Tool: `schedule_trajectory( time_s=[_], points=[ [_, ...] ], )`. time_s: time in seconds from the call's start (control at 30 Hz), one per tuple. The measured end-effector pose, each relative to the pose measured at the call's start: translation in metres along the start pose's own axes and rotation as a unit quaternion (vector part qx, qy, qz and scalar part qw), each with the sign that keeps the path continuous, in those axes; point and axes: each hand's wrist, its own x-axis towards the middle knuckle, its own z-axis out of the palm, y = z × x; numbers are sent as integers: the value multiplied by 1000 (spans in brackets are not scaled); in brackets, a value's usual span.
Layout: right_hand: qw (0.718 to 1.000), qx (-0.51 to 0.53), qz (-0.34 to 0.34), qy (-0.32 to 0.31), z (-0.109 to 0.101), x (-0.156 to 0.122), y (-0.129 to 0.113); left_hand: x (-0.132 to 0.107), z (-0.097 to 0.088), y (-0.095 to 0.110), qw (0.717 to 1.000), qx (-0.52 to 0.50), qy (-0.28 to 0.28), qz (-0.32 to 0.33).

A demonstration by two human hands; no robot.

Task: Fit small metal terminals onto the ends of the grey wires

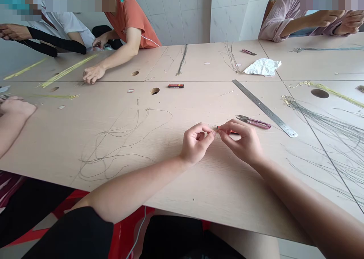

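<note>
My left hand (196, 143) and my right hand (241, 139) meet fingertip to fingertip just above the table. Both are closed in a pinch on a very thin cord; little of it shows between the fingers. Partly hidden beneath my right hand lies a small red object (234, 132). Thread snips (254, 122) with a purplish handle rest just beyond that hand. Left of my hands, loose thin dark cords (104, 160) spread in loops, some with small metal ends (147, 109). One strand runs toward my left forearm.
A steel ruler (264, 108) lies diagonally at right, beside a bundle of dark cords (318, 117). Farther back are a crumpled white paper (263, 67), a small red-and-black object (176, 86) and a table hole (154, 91). Co-workers' hands (94, 74) are around the table.
</note>
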Motion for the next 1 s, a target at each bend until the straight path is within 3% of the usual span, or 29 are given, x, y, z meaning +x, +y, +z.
schedule_trajectory(
  time_s=[0.13, 0.27, 0.37, 0.5, 0.63, 0.73, 0.87, 1.0],
  points=[
    [998, -54, 7, 22, 0, 1, 6, 1, 0, -2, 1000, -12, 10, -18],
    [978, -207, 2, 15, -5, 1, 19, 1, 0, -5, 999, -22, 23, -30],
    [958, -286, 22, -29, -7, 1, 27, 1, 0, -6, 998, -22, 41, -36],
    [954, -286, 25, -84, -7, 1, 29, 1, -1, -5, 997, -27, 51, -43],
    [980, -174, 87, -48, -9, 4, 24, 0, 0, -4, 996, -45, 59, -45],
    [987, 4, 152, -41, -11, 7, 22, 0, 2, -4, 993, -69, 77, -51],
    [937, 261, 226, -45, -5, 9, 22, 3, 6, -3, 987, -93, 116, -54],
    [894, 357, 271, -27, 8, 9, 24, 12, 12, 1, 982, -109, 147, -45]
  ],
)
